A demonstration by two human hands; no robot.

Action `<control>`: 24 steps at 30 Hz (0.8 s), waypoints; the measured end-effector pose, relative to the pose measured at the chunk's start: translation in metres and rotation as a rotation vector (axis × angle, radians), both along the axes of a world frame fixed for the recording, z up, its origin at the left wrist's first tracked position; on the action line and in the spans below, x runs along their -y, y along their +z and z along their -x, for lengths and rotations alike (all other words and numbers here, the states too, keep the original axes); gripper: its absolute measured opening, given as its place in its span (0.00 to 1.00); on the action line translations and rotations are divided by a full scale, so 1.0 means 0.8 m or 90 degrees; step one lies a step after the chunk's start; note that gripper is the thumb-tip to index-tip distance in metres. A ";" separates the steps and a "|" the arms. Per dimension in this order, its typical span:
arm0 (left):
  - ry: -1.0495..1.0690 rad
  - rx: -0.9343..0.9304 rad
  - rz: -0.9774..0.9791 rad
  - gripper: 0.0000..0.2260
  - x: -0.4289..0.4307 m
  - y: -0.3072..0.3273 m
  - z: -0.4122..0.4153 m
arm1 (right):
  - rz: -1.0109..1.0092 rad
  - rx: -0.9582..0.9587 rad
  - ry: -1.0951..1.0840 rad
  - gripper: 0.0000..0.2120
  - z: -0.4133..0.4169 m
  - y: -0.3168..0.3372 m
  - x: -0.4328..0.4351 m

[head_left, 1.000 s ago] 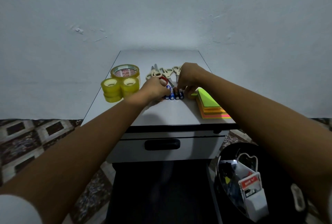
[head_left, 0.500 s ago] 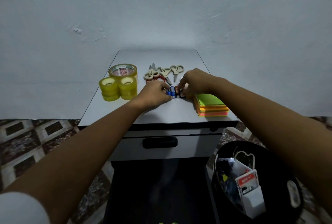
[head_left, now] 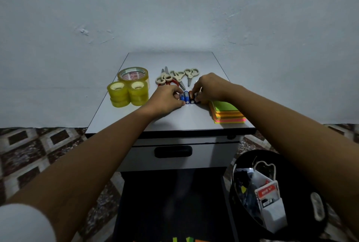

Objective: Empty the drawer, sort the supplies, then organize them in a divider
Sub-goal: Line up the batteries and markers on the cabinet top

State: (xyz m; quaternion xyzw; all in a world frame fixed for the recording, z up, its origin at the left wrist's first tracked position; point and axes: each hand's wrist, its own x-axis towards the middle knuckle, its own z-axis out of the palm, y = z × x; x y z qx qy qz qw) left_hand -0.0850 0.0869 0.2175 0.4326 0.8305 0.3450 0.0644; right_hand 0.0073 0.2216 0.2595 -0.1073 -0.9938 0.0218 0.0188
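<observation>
batteries (head_left: pixel 188 97) sit mid cabinet top (head_left: pixel 174 120) beside sticky notes (head_left: pixel 226 112), left hand (head_left: pixel 167 99) and right hand (head_left: pixel 209 88) pinching the row from either end; uneven squeeze could pop a round cell loose, rolling it off.

A white sleeve (head_left: pixel 22 222) is seen at the lower left corner, worn on the left arm (head_left: pixel 93 164). Its cloth is plain and unmarked, and its edge is shown as a soft, rounded line. Past that edge the arm is uncovered down to the left hand (head_left: pixel 166 99). The right arm (head_left: pixel 281 125) is seen uncovered along its whole visible length, to the right hand (head_left: pixel 208 86).
</observation>
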 end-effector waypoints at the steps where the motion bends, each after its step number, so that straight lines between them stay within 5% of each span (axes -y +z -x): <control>1: 0.001 0.007 -0.002 0.15 0.001 0.000 0.000 | 0.003 -0.007 -0.001 0.14 -0.001 0.001 0.001; 16: -0.027 -0.012 -0.050 0.15 0.057 0.024 -0.043 | 0.159 -0.170 0.018 0.14 -0.054 0.019 0.046; 24: -0.040 0.027 -0.076 0.12 0.153 -0.029 -0.100 | 0.337 -0.182 0.002 0.15 -0.137 -0.045 0.119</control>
